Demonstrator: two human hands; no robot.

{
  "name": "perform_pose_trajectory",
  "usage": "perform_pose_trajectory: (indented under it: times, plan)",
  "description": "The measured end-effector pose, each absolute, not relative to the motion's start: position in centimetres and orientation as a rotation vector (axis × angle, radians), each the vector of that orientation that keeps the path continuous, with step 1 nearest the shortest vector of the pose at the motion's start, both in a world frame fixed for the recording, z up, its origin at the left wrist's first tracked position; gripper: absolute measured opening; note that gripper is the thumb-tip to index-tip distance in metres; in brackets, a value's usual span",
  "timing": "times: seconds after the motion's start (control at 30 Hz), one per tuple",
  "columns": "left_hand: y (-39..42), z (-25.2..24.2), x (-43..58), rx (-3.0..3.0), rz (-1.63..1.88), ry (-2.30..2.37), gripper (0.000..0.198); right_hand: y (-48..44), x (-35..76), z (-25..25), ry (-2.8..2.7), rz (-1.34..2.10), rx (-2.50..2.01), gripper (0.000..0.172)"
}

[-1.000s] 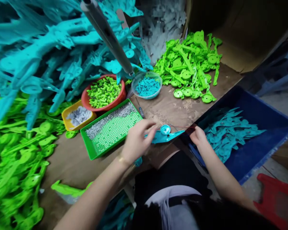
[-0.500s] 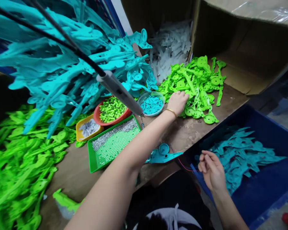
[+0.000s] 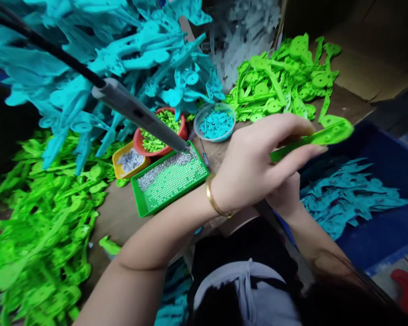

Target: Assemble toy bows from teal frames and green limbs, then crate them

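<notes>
Hidden: the right hand [image 3: 285,197] is largely covered by the left hand [image 3: 258,165]; its grip cannot be told.
Left hand: fingers closed on a green plastic part [image 3: 321,136].
Part: held above the tabletop [image 3: 122,213], beside the blue bin [image 3: 387,235].

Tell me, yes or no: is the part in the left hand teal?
No. The left hand grips a bright green plastic part, while the teal parts lie in the blue bin.

Bare forearms, gold bangle [image 3: 215,202] on left wrist, black top, white apron ties.
</notes>
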State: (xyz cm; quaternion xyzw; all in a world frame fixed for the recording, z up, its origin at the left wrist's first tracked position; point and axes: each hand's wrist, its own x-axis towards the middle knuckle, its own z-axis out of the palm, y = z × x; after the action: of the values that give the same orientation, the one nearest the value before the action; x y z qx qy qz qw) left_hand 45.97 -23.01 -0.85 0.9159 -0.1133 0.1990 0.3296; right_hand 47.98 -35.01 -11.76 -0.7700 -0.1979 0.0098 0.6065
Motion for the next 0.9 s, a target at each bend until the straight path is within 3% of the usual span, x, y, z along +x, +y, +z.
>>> perform_pose_trajectory:
  times: [0.07,0.13,0.2,0.33,0.43,0.57,0.73,0.9]
  plan:
    - [-21.7,-1.6,44.3,2.442,0.385,-0.373,0.042,-34.9,48.1,-11.1,-0.444,0.071,-1.727,0.025]
    - [-19.7,-2.9,43.2,2.473,0.248,-0.437,0.055,-35.0,48.3,-10.3,-0.370,0.129,-1.639,0.027]
    - [-17.9,-4.1,42.2,2.473,0.164,-0.434,0.056,-34.9,48.9,-9.4,-0.355,0.209,-1.560,0.030]
    - [-15.4,-5.4,40.4,2.413,0.336,-0.173,0.048,-33.6,52.1,-7.9,-0.725,0.314,-1.626,0.037]
    - [-13.9,-5.2,38.2,2.270,0.511,0.040,0.057,-32.4,55.8,-8.1,-1.012,0.307,-1.964,0.029]
    - [-12.9,-4.7,34.8,2.150,0.620,0.134,0.054,-30.4,59.7,-9.3,-0.841,0.132,-2.476,0.029]
    - [-12.6,-4.4,32.1,2.086,0.570,0.178,0.058,-28.0,60.3,-9.1,-0.737,-0.114,-2.464,0.039]
    - [-14.6,-7.6,29.7,2.136,0.530,0.300,0.052,-29.0,58.4,-8.6,-0.894,0.183,-2.550,0.030]
